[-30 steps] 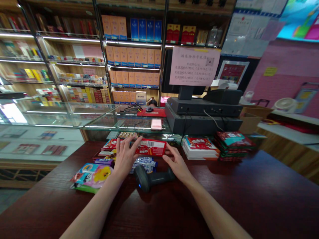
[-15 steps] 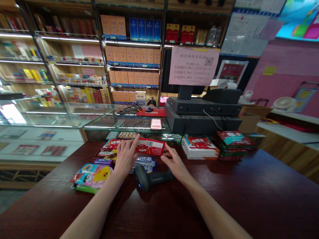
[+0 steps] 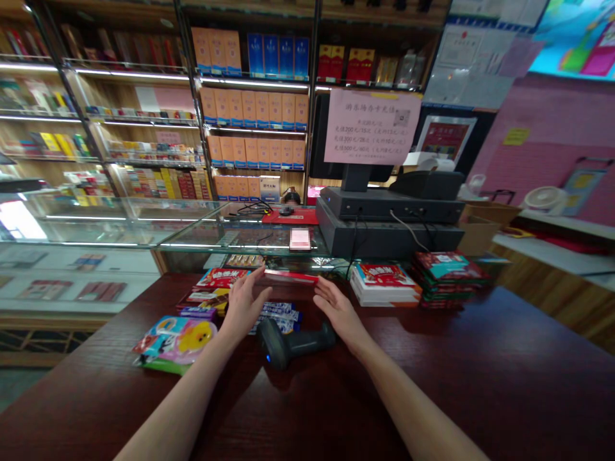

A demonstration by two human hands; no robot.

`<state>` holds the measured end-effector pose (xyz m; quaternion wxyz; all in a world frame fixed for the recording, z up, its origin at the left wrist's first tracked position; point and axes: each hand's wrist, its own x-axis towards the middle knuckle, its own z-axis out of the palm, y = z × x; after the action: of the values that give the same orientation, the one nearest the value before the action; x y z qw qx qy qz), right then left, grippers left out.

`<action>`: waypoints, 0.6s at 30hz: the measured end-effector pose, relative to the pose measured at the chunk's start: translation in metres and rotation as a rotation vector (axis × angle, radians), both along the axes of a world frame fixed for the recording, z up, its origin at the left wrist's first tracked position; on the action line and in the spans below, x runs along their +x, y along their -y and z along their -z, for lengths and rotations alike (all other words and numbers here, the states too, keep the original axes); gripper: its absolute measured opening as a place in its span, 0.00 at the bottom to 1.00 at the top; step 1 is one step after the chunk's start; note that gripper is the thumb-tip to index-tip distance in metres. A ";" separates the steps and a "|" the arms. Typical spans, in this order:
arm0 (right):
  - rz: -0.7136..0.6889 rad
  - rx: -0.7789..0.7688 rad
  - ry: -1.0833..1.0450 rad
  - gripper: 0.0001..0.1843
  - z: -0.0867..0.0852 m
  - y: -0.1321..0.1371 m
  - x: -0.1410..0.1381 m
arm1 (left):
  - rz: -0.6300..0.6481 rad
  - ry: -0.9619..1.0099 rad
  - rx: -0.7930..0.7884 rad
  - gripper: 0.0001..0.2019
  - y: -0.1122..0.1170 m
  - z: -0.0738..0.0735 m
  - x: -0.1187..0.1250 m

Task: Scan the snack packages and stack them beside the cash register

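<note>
A thin red snack box (image 3: pixel 291 276) is held up between my two hands, with a narrow edge turned towards me. My left hand (image 3: pixel 244 306) has its fingertips on the box's left end, thumb apart. At the right end, the fingertips of my right hand (image 3: pixel 339 310) press against it. Below the box, a black barcode scanner (image 3: pixel 298 344) lies on the dark wooden counter, its blue light lit. Blue-and-white snack packets (image 3: pixel 283 317) lie behind the scanner. Left of my left hand are a colourful snack bag (image 3: pixel 177 342) and another red snack box (image 3: pixel 221 277).
Stacked red-topped white boxes (image 3: pixel 384 285) and a pile of dark red and green packets (image 3: pixel 444 282) stand on the right. Behind the counter (image 3: pixel 432 384) are a glass display case (image 3: pixel 221 237), a black cash register (image 3: pixel 389 224) and shelves of orange boxes (image 3: pixel 254 109).
The red snack box has tipped from showing its broad barcode face to lying nearly edge-on. My left index finger has come down and the left thumb now shows, spread out.
</note>
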<state>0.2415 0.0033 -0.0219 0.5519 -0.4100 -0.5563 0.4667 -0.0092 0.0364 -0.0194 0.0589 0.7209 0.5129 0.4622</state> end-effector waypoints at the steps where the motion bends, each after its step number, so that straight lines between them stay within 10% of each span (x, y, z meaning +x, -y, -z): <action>1: 0.012 0.001 -0.006 0.35 -0.001 0.001 0.000 | 0.031 0.055 -0.020 0.24 -0.001 0.000 0.000; 18: 0.398 0.240 0.187 0.10 0.007 -0.003 0.000 | 0.167 0.490 -0.152 0.14 0.004 -0.010 0.012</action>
<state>0.2419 0.0058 -0.0291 0.6239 -0.4842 -0.5648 0.2395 0.0026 0.0328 -0.0091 0.2732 0.6211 0.4552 0.5765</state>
